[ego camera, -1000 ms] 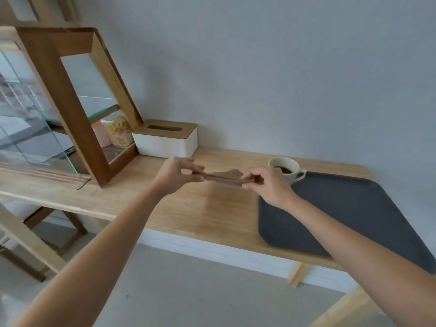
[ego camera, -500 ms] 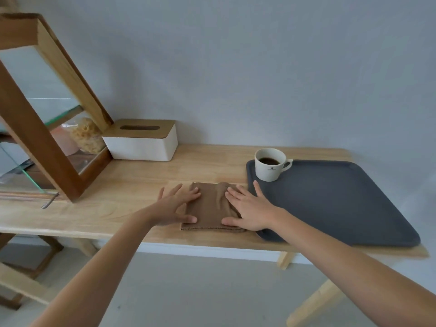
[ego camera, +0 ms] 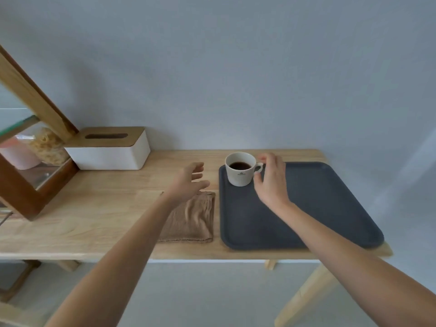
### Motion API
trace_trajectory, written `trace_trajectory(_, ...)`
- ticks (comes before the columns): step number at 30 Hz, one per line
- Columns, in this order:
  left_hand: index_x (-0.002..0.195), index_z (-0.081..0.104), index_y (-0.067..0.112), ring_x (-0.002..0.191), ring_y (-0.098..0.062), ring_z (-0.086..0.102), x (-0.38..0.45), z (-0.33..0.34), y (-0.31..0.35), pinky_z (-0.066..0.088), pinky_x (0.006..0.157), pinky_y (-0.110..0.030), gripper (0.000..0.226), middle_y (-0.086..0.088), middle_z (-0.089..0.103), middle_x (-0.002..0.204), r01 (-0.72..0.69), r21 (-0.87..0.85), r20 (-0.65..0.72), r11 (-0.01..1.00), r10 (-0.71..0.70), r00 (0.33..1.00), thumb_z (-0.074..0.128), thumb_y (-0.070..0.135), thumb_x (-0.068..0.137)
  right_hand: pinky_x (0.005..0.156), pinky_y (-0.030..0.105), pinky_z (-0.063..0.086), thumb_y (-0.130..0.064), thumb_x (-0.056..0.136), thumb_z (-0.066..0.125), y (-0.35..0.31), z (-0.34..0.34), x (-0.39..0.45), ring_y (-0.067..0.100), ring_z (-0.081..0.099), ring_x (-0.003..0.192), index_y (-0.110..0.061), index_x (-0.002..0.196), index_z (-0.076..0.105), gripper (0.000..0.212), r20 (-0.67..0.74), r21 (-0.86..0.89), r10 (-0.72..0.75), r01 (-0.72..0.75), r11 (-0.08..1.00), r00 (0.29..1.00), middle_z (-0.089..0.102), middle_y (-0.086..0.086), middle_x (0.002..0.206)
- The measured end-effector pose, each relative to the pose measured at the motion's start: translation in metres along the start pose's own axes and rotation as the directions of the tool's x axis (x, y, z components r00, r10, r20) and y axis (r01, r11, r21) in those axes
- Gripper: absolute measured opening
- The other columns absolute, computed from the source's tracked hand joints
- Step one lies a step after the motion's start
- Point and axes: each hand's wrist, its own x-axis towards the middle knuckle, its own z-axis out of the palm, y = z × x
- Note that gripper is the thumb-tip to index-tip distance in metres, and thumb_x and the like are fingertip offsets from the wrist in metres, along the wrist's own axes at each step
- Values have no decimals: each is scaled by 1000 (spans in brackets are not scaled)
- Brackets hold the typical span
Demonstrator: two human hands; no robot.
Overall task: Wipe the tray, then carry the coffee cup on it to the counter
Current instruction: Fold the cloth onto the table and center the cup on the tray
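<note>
A dark grey tray (ego camera: 318, 208) lies on the right half of the wooden table (ego camera: 94, 208). A white cup (ego camera: 239, 171) of black coffee stands in the tray's far left corner, handle pointing right. My right hand (ego camera: 271, 180) is at that handle, thumb and fingers curved around it but apart, not closed on it. A folded brown cloth (ego camera: 193, 220) lies flat on the table just left of the tray. My left hand (ego camera: 188, 182) hovers open above the cloth's far edge, fingers spread, holding nothing.
A white tissue box with a wooden lid (ego camera: 111, 147) sits at the back left by the wall. A wood-and-glass display case (ego camera: 30, 147) with food inside stands at the far left. The table's front edge runs close to my arms.
Both hands held the cloth in the air, then pressed it flat on the table. Now they have lifted off it; the right hand has moved to the cup's handle.
</note>
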Motion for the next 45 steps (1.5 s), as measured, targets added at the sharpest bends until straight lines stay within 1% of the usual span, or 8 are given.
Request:
trace_trajectory(2, 141, 38, 13, 122, -18, 54, 17, 25, 7, 52, 78, -28, 63, -3, 49, 141, 78, -101, -26, 992, -81, 996, 66, 11, 85, 100, 28, 36, -1, 81, 62, 19, -2, 21, 28, 41, 125, -8, 131, 40, 56, 137, -1, 166, -167, 986, 977, 43, 13, 132)
trace_trajectory(5, 138, 41, 9, 114, -19, 59, 36, 51, 11, 50, 85, -32, 63, -7, 53, 137, 135, -161, -24, 978, -141, 990, 68, 4, 81, 105, 33, 37, -13, 71, 80, 41, -1, 42, 24, 44, 129, -13, 140, 34, 83, 395, 37, 277, -317, 948, 876, 46, 8, 141)
trace_trajectory(8, 131, 49, 8, 110, -21, 61, 45, 68, 12, 51, 92, -36, 57, -10, 59, 129, 125, -170, -34, 978, -132, 991, 70, 2, 78, 103, 40, 44, -15, 64, 86, 50, 4, 49, 22, 55, 119, -17, 133, 48, 78, 500, 90, 258, -346, 934, 827, 58, 3, 132)
trace_trajectory(16, 123, 53, 13, 108, -20, 63, 43, 83, 17, 53, 94, -42, 46, -5, 63, 122, 87, -141, -135, 986, -107, 985, 71, 10, 81, 93, 38, 51, -15, 61, 87, 56, 1, 47, 18, 64, 102, -22, 113, 64, 57, 485, 204, 162, -292, 934, 859, 70, -3, 108)
trace_trajectory(25, 117, 57, 13, 102, -12, 65, 26, 123, 50, 54, 88, -31, 44, 1, 66, 113, -22, -168, -138, 985, -1, 990, 76, 15, 78, 93, 43, 53, -15, 58, 87, 79, -65, 38, 16, 67, 96, -25, 110, 67, 56, 482, 177, 125, -235, 956, 867, 74, -5, 100)
trace_trajectory(30, 108, 58, 21, 94, -2, 65, 14, 155, 66, 51, 75, -15, 38, 8, 67, 104, -45, -176, -128, 983, 23, 992, 78, 19, 76, 91, 45, 54, -13, 59, 87, 98, -103, 30, 18, 69, 94, -19, 106, 67, 51, 489, 128, 150, -241, 962, 859, 74, -2, 98)
trace_trajectory(41, 112, 58, 20, 96, -10, 64, 3, 182, 72, 50, 79, -21, 40, 5, 66, 108, 4, -140, -98, 990, -17, 995, 77, 18, 77, 90, 45, 54, -13, 58, 89, 123, -114, 10, 19, 70, 92, -17, 105, 67, 52, 488, 126, 179, -272, 954, 854, 74, 1, 96)
trace_trajectory(45, 120, 56, 17, 103, -15, 64, 2, 181, 73, 52, 87, -28, 47, 1, 66, 116, 12, -130, -60, 991, -20, 998, 77, 18, 78, 95, 43, 52, -16, 64, 87, 126, -114, 6, 20, 68, 101, -16, 118, 60, 61, 513, 118, 148, -241, 963, 846, 72, 3, 109)
